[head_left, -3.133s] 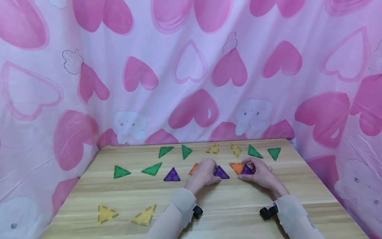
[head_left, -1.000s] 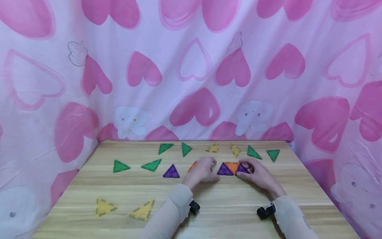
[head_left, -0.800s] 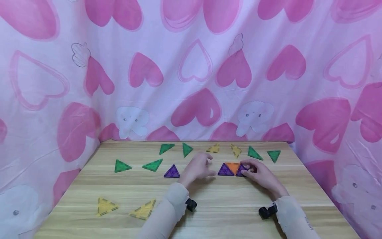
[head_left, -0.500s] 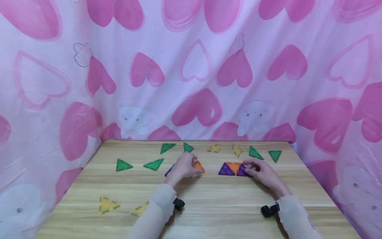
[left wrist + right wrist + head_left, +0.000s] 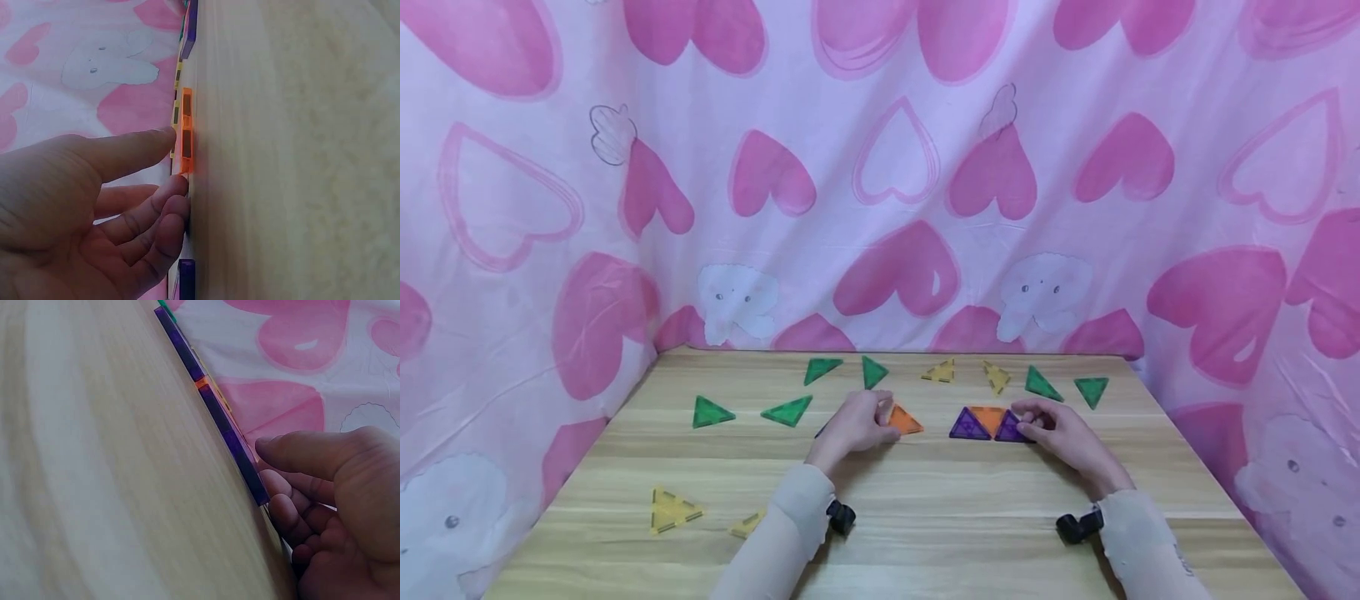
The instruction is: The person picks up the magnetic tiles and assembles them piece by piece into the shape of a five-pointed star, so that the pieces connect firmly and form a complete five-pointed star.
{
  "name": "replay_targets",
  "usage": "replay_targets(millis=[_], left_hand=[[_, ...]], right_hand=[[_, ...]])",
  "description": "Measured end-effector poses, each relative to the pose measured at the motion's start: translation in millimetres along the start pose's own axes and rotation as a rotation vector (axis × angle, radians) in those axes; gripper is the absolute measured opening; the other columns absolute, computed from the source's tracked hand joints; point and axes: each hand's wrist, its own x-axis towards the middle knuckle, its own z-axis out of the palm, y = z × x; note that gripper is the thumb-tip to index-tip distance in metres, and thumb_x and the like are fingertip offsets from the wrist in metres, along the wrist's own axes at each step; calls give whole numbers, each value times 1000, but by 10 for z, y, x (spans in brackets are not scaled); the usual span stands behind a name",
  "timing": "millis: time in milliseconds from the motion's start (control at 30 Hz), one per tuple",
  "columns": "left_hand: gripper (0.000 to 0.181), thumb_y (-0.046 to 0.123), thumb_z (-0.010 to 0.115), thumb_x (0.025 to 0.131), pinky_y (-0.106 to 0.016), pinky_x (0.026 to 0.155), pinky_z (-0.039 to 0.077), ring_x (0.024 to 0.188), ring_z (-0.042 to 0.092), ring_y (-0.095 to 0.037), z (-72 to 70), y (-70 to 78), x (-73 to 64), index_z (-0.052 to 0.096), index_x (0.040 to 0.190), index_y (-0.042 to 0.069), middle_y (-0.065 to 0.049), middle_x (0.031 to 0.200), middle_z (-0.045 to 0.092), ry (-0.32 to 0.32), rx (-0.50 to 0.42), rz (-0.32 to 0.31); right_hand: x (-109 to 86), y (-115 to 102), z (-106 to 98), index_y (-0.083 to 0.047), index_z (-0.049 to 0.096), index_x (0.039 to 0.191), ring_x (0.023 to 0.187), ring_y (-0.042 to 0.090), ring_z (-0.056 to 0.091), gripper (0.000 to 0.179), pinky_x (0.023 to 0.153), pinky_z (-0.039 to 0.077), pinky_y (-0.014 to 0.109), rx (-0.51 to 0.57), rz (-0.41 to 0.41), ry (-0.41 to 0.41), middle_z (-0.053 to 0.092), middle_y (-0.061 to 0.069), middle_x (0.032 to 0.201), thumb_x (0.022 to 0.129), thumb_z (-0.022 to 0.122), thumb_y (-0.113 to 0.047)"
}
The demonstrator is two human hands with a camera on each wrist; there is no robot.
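My left hand (image 5: 853,425) is at an orange triangular magnetic tile (image 5: 907,420). Its thumb and fingers pinch the tile's left side, which they partly hide in the head view. To the right, a second orange tile (image 5: 987,417) fits upside down between two purple triangular tiles, the left one (image 5: 967,425) and the right one (image 5: 1008,427), forming a flat row. My right hand (image 5: 1060,433) holds the right purple tile at its outer corner between thumb and fingertips. Another purple tile (image 5: 821,431) is mostly hidden behind my left hand.
Behind lie several green tiles (image 5: 1091,390) and two yellow tiles (image 5: 997,377). More green tiles (image 5: 787,411) are at the left. Near the front left are a yellow tile (image 5: 673,510) and another (image 5: 747,525) partly covered by my left sleeve. A pink heart-print curtain (image 5: 895,275) surrounds the wooden table (image 5: 955,517).
The right orange tile and both purple tiles beside it have come together into a row. My left hand let go of the left purple tile and moved left to the other orange tile, which has turned slightly.
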Motion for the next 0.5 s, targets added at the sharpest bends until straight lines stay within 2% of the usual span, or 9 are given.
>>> replay_targets(millis=[100,200,333,433,500], left_hand=[[57,14,88,98,-31,78,51,64,52,-8,-16,4,-4,67,149,-3,2,75,64,-11,-6,13],[50,13,85,100,-28,71,48,64,51,-8,-21,1,-12,70,145,-2,3,74,64,-28,-12,8],[49,8,82,101,-27,67,46,65,52,-9,-30,-13,-29,67,148,-1,3,75,65,-59,-25,2],[48,2,79,100,-27,69,47,68,54,-9,-45,-18,-40,67,147,0,2,77,66,-88,-32,14],[45,2,83,98,-28,71,49,71,56,-10,-56,-21,-44,70,141,0,1,80,67,-98,-37,27]], right_hand=[[5,-9,-1,-4,69,146,103,22,58,41,83,51,23,2,5,2,68,13,117,108,77,-18],[7,-11,3,-5,69,145,103,22,58,40,83,51,23,0,24,0,68,11,116,108,76,-19],[-2,3,15,-5,69,146,104,22,58,40,83,51,24,5,40,-5,67,11,116,109,75,-18],[-12,14,22,-4,68,146,104,23,57,41,83,51,24,14,38,-4,67,13,118,108,76,-17],[-14,19,24,-4,68,147,105,24,57,41,83,50,24,16,31,-2,67,13,119,108,76,-17]])
